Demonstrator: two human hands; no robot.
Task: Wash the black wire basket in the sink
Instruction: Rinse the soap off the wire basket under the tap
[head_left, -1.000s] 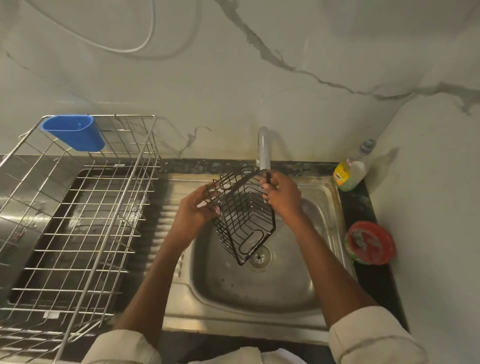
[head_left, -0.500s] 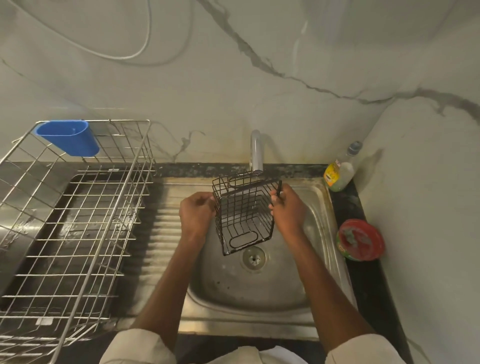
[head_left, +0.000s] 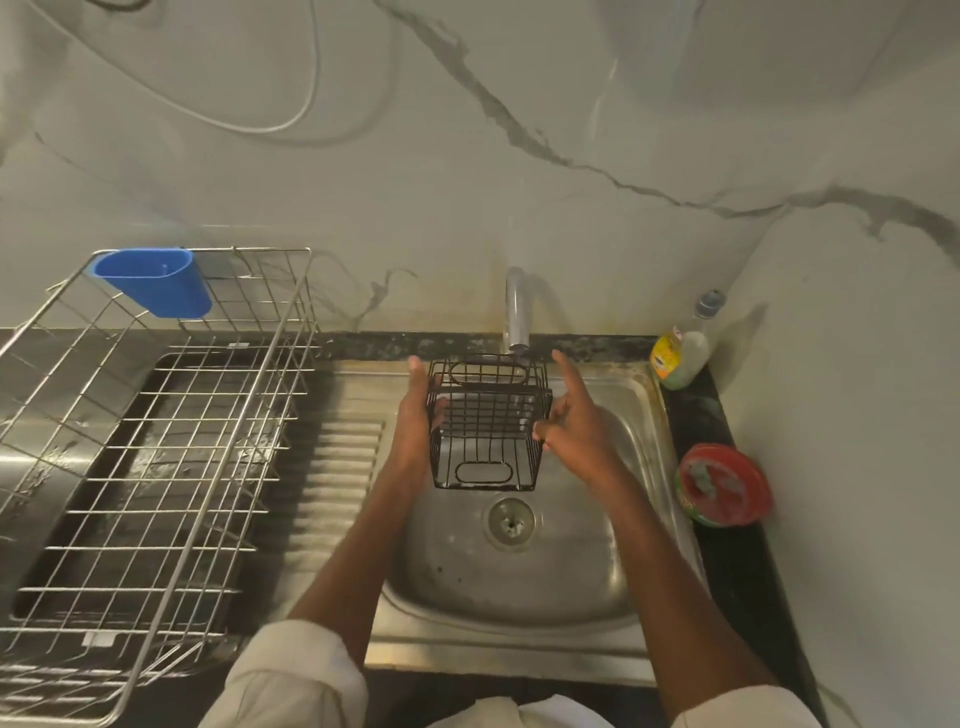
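Holding black wire basket (head_left: 487, 423) btwn both hands, under tap (head_left: 516, 312); over sink (head_left: 519, 587)

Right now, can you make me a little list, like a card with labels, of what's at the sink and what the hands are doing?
place: steel sink with a drain
basket: black wire basket, held above the bowl, just under the tap
left hand: left hand holds the basket's left side
right hand: right hand at the basket's right side, one finger pointing up
left of sink: silver dish rack with a blue cup hung on it
right of sink: soap bottle, red round tub
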